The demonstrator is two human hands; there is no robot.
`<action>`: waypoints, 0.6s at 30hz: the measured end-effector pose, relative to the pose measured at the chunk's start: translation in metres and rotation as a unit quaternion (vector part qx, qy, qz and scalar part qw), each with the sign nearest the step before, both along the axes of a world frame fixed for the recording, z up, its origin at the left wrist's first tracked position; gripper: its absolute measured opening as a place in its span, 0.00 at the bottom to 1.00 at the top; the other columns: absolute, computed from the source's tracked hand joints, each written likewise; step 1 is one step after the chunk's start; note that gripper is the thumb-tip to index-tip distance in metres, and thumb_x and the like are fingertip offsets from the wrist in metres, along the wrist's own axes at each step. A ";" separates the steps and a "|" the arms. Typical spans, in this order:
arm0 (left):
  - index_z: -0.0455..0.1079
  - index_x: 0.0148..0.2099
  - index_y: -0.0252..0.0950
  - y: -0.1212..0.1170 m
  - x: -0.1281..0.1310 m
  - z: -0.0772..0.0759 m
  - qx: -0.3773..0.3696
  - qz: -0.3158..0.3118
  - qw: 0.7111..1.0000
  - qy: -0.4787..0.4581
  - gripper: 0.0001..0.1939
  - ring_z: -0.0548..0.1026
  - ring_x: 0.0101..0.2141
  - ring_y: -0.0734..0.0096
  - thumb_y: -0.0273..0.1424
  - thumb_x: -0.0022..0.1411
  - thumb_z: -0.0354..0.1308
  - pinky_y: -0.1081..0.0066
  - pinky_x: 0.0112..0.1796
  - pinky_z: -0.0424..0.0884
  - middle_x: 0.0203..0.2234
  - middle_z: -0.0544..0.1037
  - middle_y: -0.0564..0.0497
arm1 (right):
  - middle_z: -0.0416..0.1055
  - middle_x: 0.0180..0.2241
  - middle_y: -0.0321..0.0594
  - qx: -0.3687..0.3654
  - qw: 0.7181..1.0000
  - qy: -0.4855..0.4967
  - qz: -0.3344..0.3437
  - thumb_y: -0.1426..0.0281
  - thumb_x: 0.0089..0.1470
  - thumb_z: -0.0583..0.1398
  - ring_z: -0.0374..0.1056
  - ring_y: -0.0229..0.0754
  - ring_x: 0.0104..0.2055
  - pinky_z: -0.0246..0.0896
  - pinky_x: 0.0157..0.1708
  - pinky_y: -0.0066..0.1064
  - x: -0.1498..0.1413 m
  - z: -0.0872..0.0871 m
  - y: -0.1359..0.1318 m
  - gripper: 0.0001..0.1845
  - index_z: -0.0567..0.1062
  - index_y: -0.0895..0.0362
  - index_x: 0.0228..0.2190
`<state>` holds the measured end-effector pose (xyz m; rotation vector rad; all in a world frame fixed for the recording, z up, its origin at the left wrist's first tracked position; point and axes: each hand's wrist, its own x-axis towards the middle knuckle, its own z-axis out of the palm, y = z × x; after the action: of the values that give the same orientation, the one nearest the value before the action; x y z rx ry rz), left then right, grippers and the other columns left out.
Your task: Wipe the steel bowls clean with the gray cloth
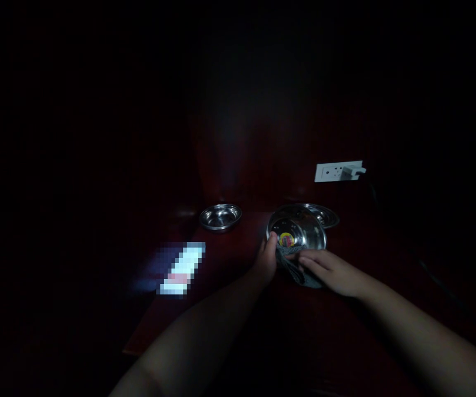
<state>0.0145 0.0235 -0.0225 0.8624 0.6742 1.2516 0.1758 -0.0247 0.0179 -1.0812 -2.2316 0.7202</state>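
Note:
A shiny metal bowl (313,234) is tilted with its inside towards me, and a yellow-and-red round sticker (286,239) shows on its bottom. My left hand (268,257) grips the bowl at its near left rim, thumb over the edge. A dark grey cloth (302,275) hangs over the near rim. My right hand (331,269) pinches the cloth against the bowl; some of its fingers are hidden in the folds. Behind the bowl, on the right, lies a round metal lid or plate (332,219), partly covered by it.
On the dark red table (230,256), a shallow metal dish (220,217) stands to the left. A bright blurred-out panel, perhaps a phone (183,269), lies near the left edge. A white wall socket (329,172) with a plug in it is at the back right. Surroundings are very dark.

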 end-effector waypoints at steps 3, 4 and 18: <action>0.69 0.52 0.33 -0.001 0.001 0.001 0.011 0.001 1.000 -0.002 0.33 0.71 0.51 0.54 0.53 0.54 0.54 0.58 0.52 0.64 0.49 0.74 0.41 | 0.73 0.43 0.44 0.033 0.999 -0.009 -0.004 0.64 0.57 0.54 0.69 0.46 0.44 0.64 0.47 0.41 -0.003 -0.004 0.002 0.15 0.71 0.56 0.44; 0.69 0.51 0.33 0.000 0.001 0.001 0.015 0.000 1.000 -0.005 0.33 0.71 0.51 0.54 0.53 0.54 0.54 0.58 0.53 0.64 0.49 0.74 0.41 | 0.71 0.46 0.45 0.047 0.999 -0.015 -0.004 0.65 0.56 0.55 0.68 0.47 0.47 0.62 0.50 0.42 -0.003 -0.005 0.003 0.18 0.70 0.56 0.47; 0.71 0.50 0.33 0.003 0.004 -0.002 0.028 -0.010 0.999 -0.035 0.30 0.70 0.52 0.55 0.52 0.55 0.53 0.58 0.55 0.61 0.45 0.77 0.43 | 0.67 0.52 0.48 0.127 0.989 -0.077 0.011 0.67 0.50 0.61 0.61 0.53 0.55 0.55 0.56 0.48 -0.006 -0.008 0.000 0.26 0.69 0.56 0.52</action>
<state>0.0185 0.0268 -0.0242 0.8643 0.5764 1.2824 0.1693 -0.0249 0.0095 -1.0153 -2.3889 0.3564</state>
